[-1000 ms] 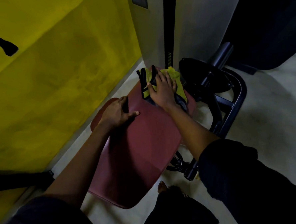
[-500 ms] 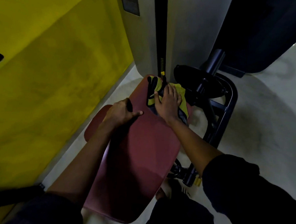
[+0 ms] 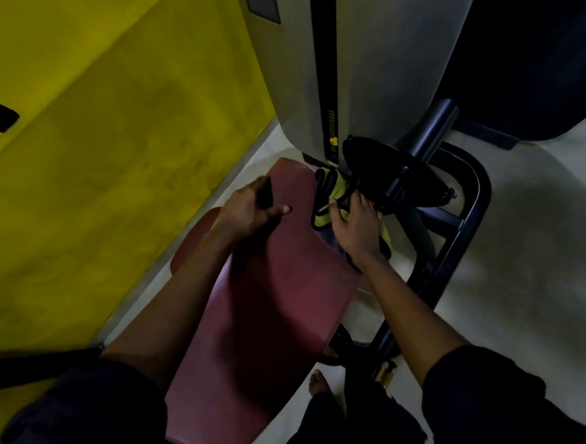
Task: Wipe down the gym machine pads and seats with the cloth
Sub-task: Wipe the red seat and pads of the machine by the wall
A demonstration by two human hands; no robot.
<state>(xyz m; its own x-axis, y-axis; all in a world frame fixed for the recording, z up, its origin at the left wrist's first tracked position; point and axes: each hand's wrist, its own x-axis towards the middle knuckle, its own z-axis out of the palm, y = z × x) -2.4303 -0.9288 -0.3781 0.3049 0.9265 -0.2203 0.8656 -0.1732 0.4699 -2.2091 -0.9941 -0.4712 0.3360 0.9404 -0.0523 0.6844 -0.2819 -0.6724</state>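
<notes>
Two bare hands rest on a maroon padded seat (image 3: 272, 309) that runs from the bottom centre of the frame up toward the middle. The left hand (image 3: 248, 207) lies flat on the pad's upper left edge, its fingers (image 3: 278, 210) spread, the thumb pointing right across the vinyl and something dark under the knuckles that I cannot make out. The right hand (image 3: 356, 231) presses palm-down on a yellow and black cloth (image 3: 331, 196) at the pad's upper right corner, fingers loosely spread over the fabric rather than pinching it. The cloth bunches up beyond the fingertips and hangs partly over the pad's right edge, just beside a black machine frame (image 3: 454, 252) that curves down the right centre of the frame. A grey weight-stack housing (image 3: 380, 66) stands at the top centre, with a black slot and a small yellow pin low on it. A yellow wall (image 3: 102, 124) fills the left side. Pale floor (image 3: 529, 263) shows on the right. Dark sleeves cover both upper arms at the bottom, and a bare foot (image 3: 319, 383) shows below the pad's lower right edge.
</notes>
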